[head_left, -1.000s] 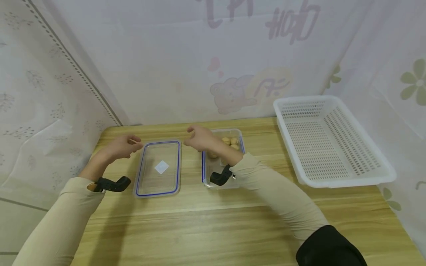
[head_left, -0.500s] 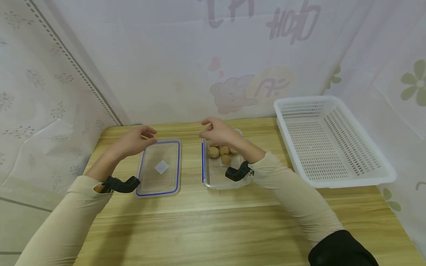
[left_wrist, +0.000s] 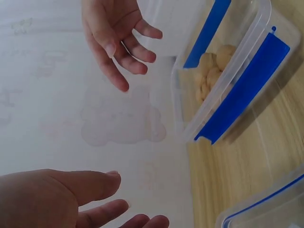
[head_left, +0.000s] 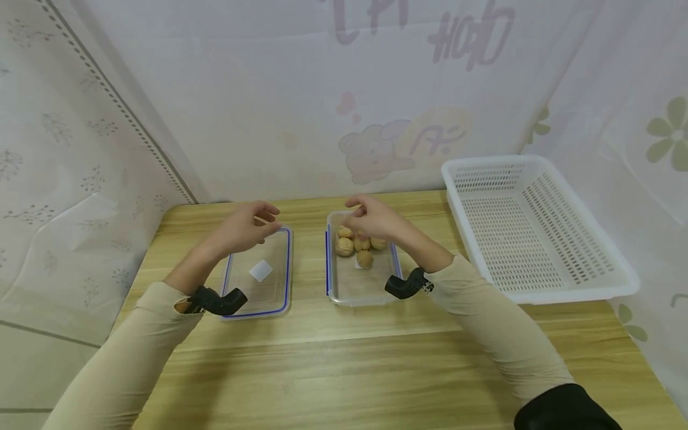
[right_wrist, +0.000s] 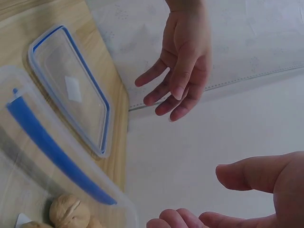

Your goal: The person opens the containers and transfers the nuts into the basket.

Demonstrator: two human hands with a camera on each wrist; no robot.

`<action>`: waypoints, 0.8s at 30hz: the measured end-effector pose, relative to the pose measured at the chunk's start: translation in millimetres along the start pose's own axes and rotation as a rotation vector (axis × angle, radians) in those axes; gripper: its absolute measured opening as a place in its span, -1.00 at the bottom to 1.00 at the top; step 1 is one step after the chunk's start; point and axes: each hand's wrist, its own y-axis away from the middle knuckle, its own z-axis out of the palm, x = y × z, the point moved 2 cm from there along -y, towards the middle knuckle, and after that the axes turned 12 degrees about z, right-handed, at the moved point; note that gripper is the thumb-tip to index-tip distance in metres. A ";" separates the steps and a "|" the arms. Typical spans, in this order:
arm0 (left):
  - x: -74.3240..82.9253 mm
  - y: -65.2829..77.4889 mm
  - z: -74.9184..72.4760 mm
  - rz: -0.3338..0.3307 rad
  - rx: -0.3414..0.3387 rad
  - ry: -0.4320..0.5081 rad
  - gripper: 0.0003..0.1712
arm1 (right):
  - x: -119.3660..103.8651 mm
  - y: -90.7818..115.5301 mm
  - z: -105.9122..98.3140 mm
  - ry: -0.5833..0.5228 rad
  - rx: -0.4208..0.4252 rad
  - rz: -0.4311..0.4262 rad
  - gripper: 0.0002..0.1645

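My left hand (head_left: 244, 228) hovers over the far part of a clear lid with a blue seal (head_left: 261, 298); its fingers are loosely bent around nothing. Over the far end of a clear plastic food box (head_left: 355, 292) is my right hand (head_left: 376, 220), also holding nothing, fingers relaxed. Inside the box lie several walnuts (head_left: 345, 246), partly covered by the right hand in the head view. In the left wrist view, the box's blue side clip (left_wrist: 247, 90) hangs along its wall. The right wrist view shows the lid (right_wrist: 73, 88) flat on the table beside the box.
A white slotted plastic basket (head_left: 516, 239) stands at the right of the wooden table (head_left: 344, 370). Printed cloth (head_left: 258, 107) hangs behind the table and at its sides. Black wrist cameras (head_left: 220, 301) sit on both wrists.
Both hands have moved to the right, the left one from beside the lid to above it. The right hand has drifted over the box, uncovering more walnuts. Lid, box and basket stay put.
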 end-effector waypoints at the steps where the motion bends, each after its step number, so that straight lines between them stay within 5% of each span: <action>1: 0.7 -1.7 2.6 0.006 -0.004 0.010 -0.48 | 2.0 1.1 -0.8 -0.016 -0.006 0.000 -0.34; 6: 1.7 -9.6 19.2 0.009 -0.037 0.086 -0.48 | 14.2 3.2 -3.5 -0.050 -0.023 0.020 -0.33; 13: -1.5 -20.9 49.7 -0.016 -0.080 0.308 -0.44 | 31.5 2.1 -3.9 -0.041 -0.007 0.049 -0.33; 20: -2.8 -30.0 79.4 -0.081 -0.050 0.492 -0.40 | 46.5 -3.0 -1.4 -0.046 -0.003 0.077 -0.44; 24: -1.0 -32.3 93.0 -0.119 -0.025 0.566 -0.39 | 55.6 -8.7 3.5 0.057 0.020 0.087 -0.54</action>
